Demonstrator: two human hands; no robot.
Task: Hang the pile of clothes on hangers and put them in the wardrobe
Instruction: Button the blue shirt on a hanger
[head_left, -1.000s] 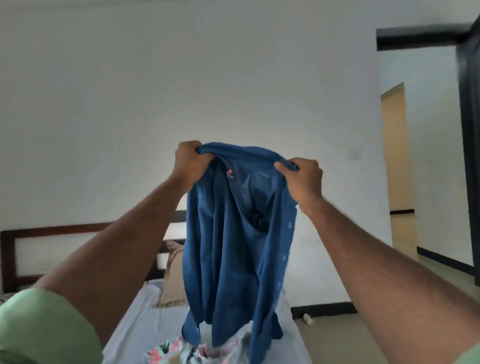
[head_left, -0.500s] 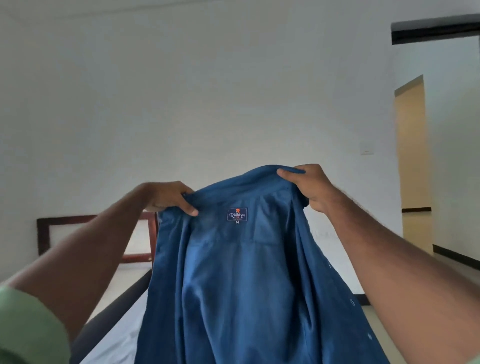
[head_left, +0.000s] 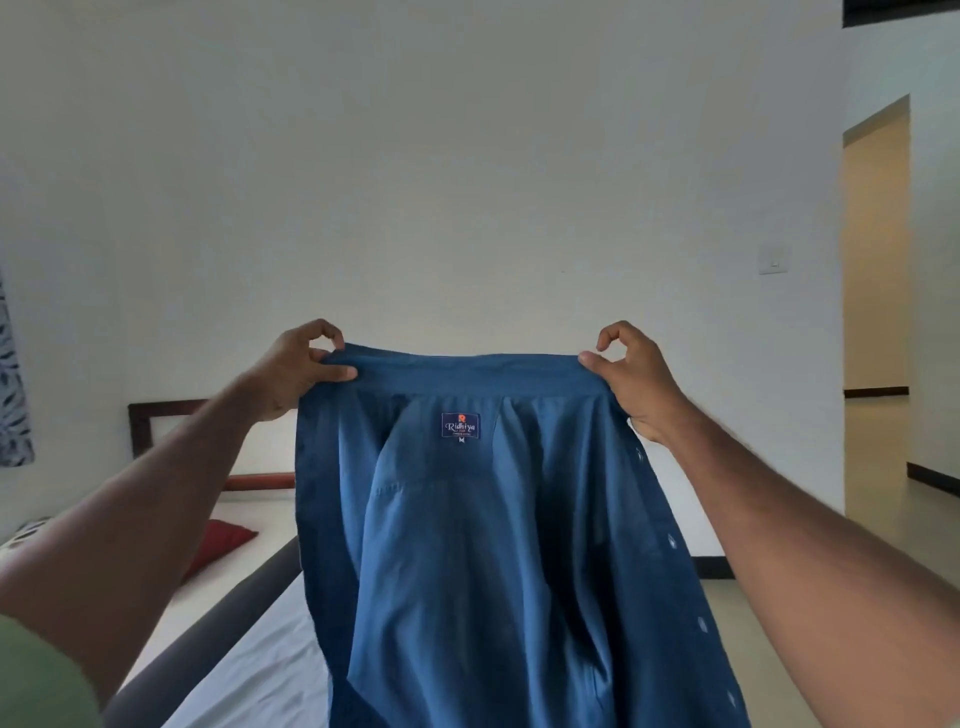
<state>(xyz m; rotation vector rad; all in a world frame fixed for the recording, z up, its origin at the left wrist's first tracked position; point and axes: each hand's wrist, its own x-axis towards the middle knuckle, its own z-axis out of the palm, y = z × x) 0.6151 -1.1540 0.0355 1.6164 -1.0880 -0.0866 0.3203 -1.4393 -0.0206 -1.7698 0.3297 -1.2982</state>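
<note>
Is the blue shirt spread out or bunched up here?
Spread out: the left hand and right hand pinch the blue shirt at opposite collar ends, pulled taut.

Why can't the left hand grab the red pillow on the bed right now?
Probably it can't: the left hand is busy pinching the blue shirt's collar up high, and the red pillow lies low, well beyond it.

Neck label (head_left: 461, 426) inside blue shirt (head_left: 498, 561): seemingly "Ridhiya", with size letter "M" beneath.
</note>
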